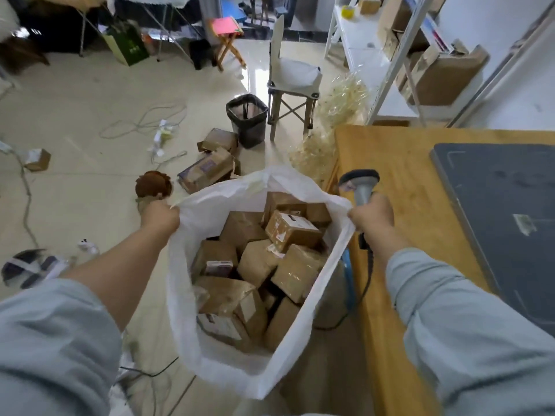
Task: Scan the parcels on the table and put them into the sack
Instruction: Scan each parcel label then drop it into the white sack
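A white woven sack [186, 295] stands open on the floor left of the wooden table [399, 187]. Several brown cardboard parcels [292, 229] fill it. My left hand [159, 216] grips the sack's left rim. My right hand [372, 213] grips the sack's right rim and also holds a grey barcode scanner [360, 184], whose head points up and whose cable hangs down beside the table.
A dark grey mat [504, 211] lies on the table at the right. Loose parcels [210, 166], a black bin [247, 118], a folding chair [292, 94], cables and scraps litter the floor beyond the sack. White shelves [399, 55] with boxes stand at the back right.
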`<action>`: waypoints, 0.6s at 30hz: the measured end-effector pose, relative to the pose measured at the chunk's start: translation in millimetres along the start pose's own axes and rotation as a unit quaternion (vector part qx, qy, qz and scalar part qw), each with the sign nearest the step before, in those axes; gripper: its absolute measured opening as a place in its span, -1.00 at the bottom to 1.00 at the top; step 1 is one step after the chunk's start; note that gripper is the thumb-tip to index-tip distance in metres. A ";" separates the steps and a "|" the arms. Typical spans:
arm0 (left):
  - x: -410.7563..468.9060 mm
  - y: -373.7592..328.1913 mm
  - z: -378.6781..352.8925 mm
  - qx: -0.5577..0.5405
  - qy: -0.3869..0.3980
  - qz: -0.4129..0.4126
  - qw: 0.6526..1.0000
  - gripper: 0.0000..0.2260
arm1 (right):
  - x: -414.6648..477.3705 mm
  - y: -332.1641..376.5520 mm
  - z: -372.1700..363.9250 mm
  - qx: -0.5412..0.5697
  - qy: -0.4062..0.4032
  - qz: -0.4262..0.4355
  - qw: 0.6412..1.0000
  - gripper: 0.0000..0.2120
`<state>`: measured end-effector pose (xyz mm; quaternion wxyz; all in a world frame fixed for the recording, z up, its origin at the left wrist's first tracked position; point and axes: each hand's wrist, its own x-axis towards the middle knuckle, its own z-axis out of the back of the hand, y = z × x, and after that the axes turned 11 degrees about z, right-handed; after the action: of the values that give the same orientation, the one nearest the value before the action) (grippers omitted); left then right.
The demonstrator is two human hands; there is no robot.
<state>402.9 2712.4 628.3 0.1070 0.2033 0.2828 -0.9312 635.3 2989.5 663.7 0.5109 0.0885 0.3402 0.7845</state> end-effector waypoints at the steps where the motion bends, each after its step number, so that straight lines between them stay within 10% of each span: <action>1: 2.2 6.0 -5.6 0.010 0.006 0.006 1.000 -0.73 | -2.5 -8.5 -6.1 0.004 0.011 -0.018 1.000 -0.62; 8: -4.4 -8.1 -2.1 0.139 -0.001 0.013 0.990 -0.74 | -10.5 -26.0 -3.3 0.058 -0.011 -0.037 0.998 -0.58; 12: -34.3 -31.4 -10.1 0.262 -0.037 0.054 0.963 -0.35 | -25.7 -34.6 9.7 0.052 -0.033 -0.027 0.998 -0.61; 18: -117.1 -68.2 -41.1 0.316 -0.020 -0.156 0.936 -0.34 | -74.9 -46.4 47.3 0.211 0.004 -0.063 0.975 -0.72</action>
<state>499.2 2801.5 681.5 -0.1035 0.1615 -0.0003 -0.9814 727.3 2957.3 686.0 0.5278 0.1693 0.5053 0.6614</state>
